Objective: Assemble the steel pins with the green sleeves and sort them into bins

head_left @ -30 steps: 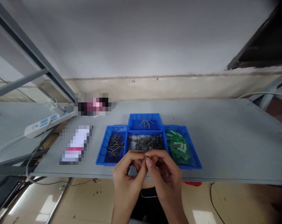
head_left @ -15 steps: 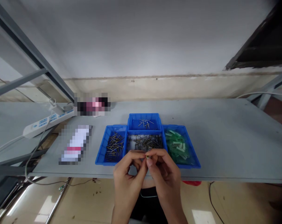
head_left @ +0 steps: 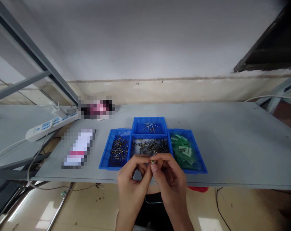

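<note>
My left hand [head_left: 135, 178] and my right hand [head_left: 170, 178] meet at the fingertips in front of the middle blue bin. Both are closed in a pinch on one small metallic piece [head_left: 153, 162], mostly hidden by the fingers; its kind does not show. Behind them, the middle bin holds a heap of thin metal pins [head_left: 152, 146]. More pins, dark and brassy, [head_left: 119, 150] lie in the left bin [head_left: 104, 160]. Several thin silvery pins [head_left: 150, 127] are in the rear bin [head_left: 149, 119]. White tubular pieces [head_left: 185, 150] rest on green plastic in the right bin [head_left: 201, 160].
The bins stand near the front edge of a grey table [head_left: 237, 144]. To the left are a blurred-out flat object [head_left: 79, 149] and a white power strip [head_left: 51, 126] with cables. A pixelated item [head_left: 97, 108] sits near the wall [head_left: 160, 48]. Metal frame posts [head_left: 34, 41] rise at left.
Both hands keep nearly the same pose, pinching the small piece, which looks very slightly turned. The surroundings shift a few pixels rightward in view.
</note>
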`<state>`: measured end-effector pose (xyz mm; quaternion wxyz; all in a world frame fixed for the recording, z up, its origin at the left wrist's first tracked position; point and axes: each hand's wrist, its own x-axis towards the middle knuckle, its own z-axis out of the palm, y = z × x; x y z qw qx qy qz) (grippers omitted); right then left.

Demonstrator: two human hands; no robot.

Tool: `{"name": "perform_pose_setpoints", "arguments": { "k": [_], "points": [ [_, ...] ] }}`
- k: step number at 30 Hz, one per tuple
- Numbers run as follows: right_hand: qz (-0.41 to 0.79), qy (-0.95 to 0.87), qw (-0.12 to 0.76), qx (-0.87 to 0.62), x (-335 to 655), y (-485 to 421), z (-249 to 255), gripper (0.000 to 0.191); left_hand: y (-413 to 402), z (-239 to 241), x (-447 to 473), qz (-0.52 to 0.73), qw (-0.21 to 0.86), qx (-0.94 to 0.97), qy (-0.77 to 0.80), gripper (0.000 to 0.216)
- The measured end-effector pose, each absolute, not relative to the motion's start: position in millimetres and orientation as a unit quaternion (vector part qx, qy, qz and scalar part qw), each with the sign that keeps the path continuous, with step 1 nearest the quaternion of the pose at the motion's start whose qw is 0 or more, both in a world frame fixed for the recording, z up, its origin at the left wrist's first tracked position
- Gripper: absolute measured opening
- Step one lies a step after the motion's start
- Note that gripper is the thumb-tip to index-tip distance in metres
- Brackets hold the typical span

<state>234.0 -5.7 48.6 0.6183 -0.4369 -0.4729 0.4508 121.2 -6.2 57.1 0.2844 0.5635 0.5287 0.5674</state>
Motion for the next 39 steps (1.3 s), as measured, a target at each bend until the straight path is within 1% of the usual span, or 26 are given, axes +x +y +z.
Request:
{"name": "perform_pose_setpoints", "arguments": {
  "k": [39],
  "points": [
    [0.46,-0.471,0.605,-0.448,232.1,-6.8,43.8,0.006,-6.3,56.7,120.9,0.559,0.291,0.561,0.537,0.009]
  ]
}}
